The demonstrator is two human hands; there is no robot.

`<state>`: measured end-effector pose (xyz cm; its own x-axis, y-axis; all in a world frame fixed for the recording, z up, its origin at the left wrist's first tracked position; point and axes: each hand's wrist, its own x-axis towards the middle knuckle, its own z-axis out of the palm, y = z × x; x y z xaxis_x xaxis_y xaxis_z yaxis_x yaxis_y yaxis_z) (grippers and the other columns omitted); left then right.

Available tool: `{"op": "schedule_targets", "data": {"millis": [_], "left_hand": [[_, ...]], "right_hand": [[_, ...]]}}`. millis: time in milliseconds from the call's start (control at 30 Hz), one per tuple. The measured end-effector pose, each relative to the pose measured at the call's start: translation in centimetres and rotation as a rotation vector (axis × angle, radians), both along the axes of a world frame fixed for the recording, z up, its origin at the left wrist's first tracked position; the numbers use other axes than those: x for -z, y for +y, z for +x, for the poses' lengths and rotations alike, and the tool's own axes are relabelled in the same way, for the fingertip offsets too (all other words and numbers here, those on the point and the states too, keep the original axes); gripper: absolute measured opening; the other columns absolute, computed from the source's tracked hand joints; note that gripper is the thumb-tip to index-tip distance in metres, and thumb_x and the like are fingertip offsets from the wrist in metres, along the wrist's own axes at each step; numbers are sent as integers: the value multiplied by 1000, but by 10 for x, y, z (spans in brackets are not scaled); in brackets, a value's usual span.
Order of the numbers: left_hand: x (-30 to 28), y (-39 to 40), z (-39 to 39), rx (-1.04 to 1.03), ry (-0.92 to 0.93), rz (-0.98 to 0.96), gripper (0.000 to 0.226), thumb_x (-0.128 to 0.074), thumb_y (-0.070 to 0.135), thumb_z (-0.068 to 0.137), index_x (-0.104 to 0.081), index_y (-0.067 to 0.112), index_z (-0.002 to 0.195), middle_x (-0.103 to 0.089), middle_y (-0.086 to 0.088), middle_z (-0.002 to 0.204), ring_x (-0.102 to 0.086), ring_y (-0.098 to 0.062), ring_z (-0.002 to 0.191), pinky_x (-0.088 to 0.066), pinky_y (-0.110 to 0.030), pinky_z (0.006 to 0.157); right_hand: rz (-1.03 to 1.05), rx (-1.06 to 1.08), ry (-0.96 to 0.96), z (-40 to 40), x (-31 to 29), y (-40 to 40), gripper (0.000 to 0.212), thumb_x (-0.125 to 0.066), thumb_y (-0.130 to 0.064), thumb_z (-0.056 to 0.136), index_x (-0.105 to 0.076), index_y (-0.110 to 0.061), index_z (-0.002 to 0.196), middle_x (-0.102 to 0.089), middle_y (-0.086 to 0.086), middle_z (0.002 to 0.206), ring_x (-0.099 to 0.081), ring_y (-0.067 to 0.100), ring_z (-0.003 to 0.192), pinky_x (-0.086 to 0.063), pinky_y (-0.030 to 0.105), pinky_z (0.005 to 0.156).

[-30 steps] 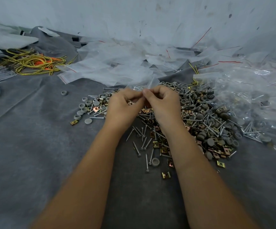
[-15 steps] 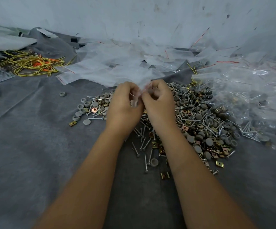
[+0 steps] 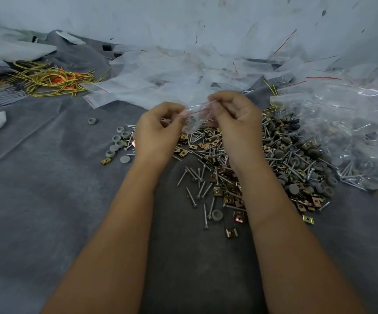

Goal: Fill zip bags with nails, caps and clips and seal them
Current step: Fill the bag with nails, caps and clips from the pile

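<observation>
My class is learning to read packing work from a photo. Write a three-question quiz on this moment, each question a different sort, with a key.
1. True or false: both hands pinch the top edge of the zip bag.
2. Multiple choice: the yellow and orange wires lie A) far left, B) under the nails, C) inside the held bag.
3. Fill in: the lone grey cap sits to the ___ of the left hand.

Key
1. True; the right hand grips the other end.
2. A
3. left
</observation>
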<state>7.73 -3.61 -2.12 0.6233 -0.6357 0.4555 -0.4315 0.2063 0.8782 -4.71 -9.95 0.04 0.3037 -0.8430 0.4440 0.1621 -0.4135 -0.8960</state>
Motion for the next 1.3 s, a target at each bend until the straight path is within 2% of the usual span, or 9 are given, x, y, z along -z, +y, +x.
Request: {"op": "schedule_targets", "data": {"millis": [167,300,400,500,600,667,1000,1167,1300], "left_hand": [[-3,1,1,-201,-78,-142,12,-60,17,93,-70,19,100,-59,6,83,-55,-8,72,-46,-27,67],[-6,10,20,-496,48,-336,26,-52,20,98,-69,8,113,-56,9,92,-56,-7,85,-49,-23,77],[-10,14,26,-692,-180,-382,27,-52,12,96,-68,7,116,-38,15,91,-50,-23,85,-46,-29,77],[-3,9,21,-535,-470,-178,30,-53,4,92,-70,8,117,-51,-7,90,-48,-24,87,-37,-26,74],[10,2,17,-290,-450,322,31,-54,11,92,-71,19,117,-60,-13,104,-57,-30,99,-45,-34,81],[14,2,16,-255,-367,432,30,-55,15,90,-71,22,115,-64,-10,110,-60,-29,100,-47,-33,79],[8,4,20,-405,-82,205,28,-52,15,89,-70,16,111,-68,-3,93,-62,-19,85,-43,-27,69],[11,1,24,-381,-30,193,26,-53,16,89,-71,16,108,-67,-3,90,-60,-18,79,-45,-30,66],[13,0,22,-348,20,179,22,-54,14,87,-71,18,100,-57,7,68,-51,-10,61,-37,-25,60]], "right_hand": [[-80,87,85,3,3,4,24,-63,-3,89,-65,-26,91,-74,-4,84,-72,11,76,-57,25,73],[-93,124,176,3,8,3,21,-61,-7,89,-66,-26,96,-73,-7,83,-71,10,77,-57,26,76],[-117,156,333,3,11,-1,20,-61,-8,90,-69,-26,95,-72,-7,88,-68,7,82,-58,30,77],[-208,100,541,6,14,1,22,-60,-7,90,-73,-26,93,-67,-15,85,-63,0,79,-51,21,73],[-291,-9,798,9,16,6,28,-60,-4,86,-75,-26,95,-70,-7,99,-63,11,91,-51,31,86],[-371,-57,979,10,17,7,33,-61,-4,81,-75,-28,100,-68,-3,107,-61,18,99,-50,34,90],[-611,-23,1096,23,24,13,30,-59,-23,90,-69,-29,118,-62,6,109,-48,28,112,-38,34,90],[-604,33,1130,18,20,11,17,-64,-30,85,-74,-31,99,-59,0,102,-48,25,110,-37,37,91],[-582,57,1143,20,22,12,20,-64,-42,86,-73,-30,100,-57,0,105,-46,24,112,-35,38,93]]}}
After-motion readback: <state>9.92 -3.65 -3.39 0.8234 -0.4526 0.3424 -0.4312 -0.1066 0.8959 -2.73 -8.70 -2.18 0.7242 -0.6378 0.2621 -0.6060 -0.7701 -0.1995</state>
